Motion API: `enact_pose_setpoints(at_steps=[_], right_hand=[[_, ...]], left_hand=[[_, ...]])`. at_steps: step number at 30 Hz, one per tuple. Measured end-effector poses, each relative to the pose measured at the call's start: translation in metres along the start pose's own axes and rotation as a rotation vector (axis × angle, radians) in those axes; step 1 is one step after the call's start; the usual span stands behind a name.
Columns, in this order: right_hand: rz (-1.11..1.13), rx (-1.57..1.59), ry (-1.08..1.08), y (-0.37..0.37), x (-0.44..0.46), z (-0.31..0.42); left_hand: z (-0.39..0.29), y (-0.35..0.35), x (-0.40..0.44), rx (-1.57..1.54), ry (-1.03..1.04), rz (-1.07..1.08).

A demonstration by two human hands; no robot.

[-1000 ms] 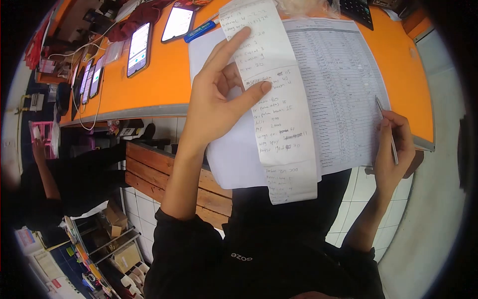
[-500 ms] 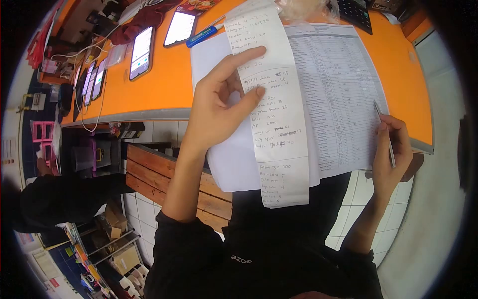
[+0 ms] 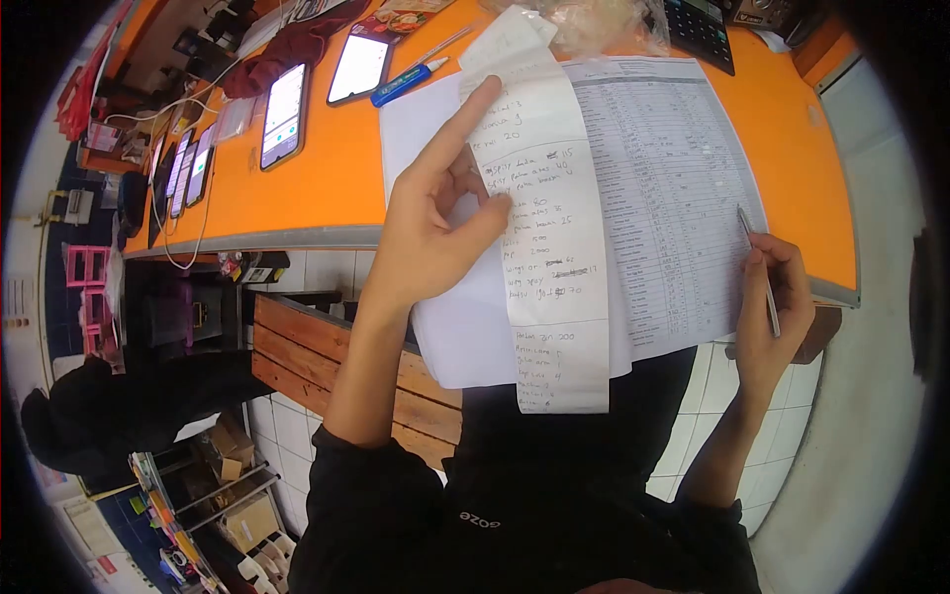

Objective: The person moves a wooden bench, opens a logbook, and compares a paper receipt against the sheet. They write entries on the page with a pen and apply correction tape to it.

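A long handwritten paper strip [image 3: 556, 247] lies over the white sheets and hangs past the table's front edge. My left hand [image 3: 435, 213] rests on the strip's left side, index finger stretched toward its upper part, thumb bent on it, the other fingers curled at its edge. To the right, a printed table sheet [image 3: 663, 178] shows rows and columns. Over its right edge my right hand [image 3: 777, 297] grips a slim pen [image 3: 769, 282], its tip near the sheet's right-hand columns. The strip's top end is folded over.
Several phones, one of them lit [image 3: 284, 117], lie at the left with a white cable. A blue marker [image 3: 401, 85] lies above the sheets. A black calculator [image 3: 701, 35] and clear plastic [image 3: 604, 25] are at the back. A person in black [image 3: 139, 406] is at the far left.
My left index finger has gone from lower on the strip to higher up. The strip's top has folded over. My right hand has moved slightly down with the pen. The person at the left bent lower.
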State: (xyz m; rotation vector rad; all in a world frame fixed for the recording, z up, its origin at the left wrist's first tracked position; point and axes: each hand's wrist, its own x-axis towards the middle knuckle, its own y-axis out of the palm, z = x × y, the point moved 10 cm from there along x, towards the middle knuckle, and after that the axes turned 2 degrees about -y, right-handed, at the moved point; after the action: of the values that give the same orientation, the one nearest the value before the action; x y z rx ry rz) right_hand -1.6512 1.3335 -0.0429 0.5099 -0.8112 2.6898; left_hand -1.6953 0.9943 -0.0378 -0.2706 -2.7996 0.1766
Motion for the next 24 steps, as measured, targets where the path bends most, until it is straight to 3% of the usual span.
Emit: enact_pose_setpoints(at_steps=[8,15,21,24], right_hand=[[0.009,-0.008,0.0,0.001,0.0,0.0],[0.02,-0.008,0.005,0.002,0.0,0.001],[0.002,-0.003,-0.011,0.001,0.0,0.001],[-0.001,-0.002,-0.022,0.0,0.0,0.001]], left_hand=[[-0.002,0.0,0.001,-0.17,-0.046,0.049],[-0.006,0.005,0.002,-0.057,0.042,-0.017],[0.014,-0.002,0.0,0.066,-0.129,0.007],[0.003,0.003,0.001,-0.057,-0.122,-0.051]])
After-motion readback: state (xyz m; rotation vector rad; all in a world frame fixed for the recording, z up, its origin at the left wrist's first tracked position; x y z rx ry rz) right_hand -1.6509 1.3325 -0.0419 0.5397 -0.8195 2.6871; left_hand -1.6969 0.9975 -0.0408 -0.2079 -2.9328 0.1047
